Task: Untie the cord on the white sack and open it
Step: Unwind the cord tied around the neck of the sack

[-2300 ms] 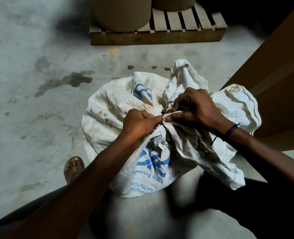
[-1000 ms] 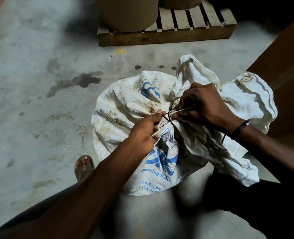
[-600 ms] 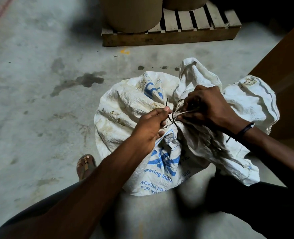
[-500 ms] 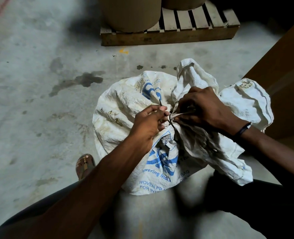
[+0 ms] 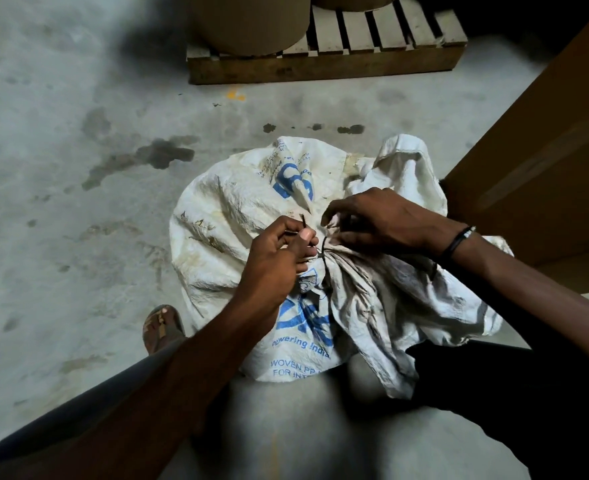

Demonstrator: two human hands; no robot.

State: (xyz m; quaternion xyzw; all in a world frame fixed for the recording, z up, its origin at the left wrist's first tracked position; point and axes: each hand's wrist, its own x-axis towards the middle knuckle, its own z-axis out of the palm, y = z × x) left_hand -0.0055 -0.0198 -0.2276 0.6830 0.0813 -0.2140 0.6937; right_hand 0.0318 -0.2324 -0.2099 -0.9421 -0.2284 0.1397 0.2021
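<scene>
A white woven sack with blue print stands on the concrete floor between my legs, its neck bunched at the middle. A thin dark cord is wound round that neck. My left hand pinches one end of the cord, which sticks up past my fingers. My right hand hovers over the neck just right of the knot with its fingers curled down; its fingertips touch the gathered cloth, and whether they hold the cord is hidden.
A wooden pallet with brown cardboard drums stands beyond the sack. A large brown box rises close on the right. My sandalled foot rests left of the sack. Stained concrete floor spreads to the left.
My left hand has shifted from gripping the neck to pinching a cord end and pulling it left. My right hand has loosened its grip and lifted slightly above the knot.
</scene>
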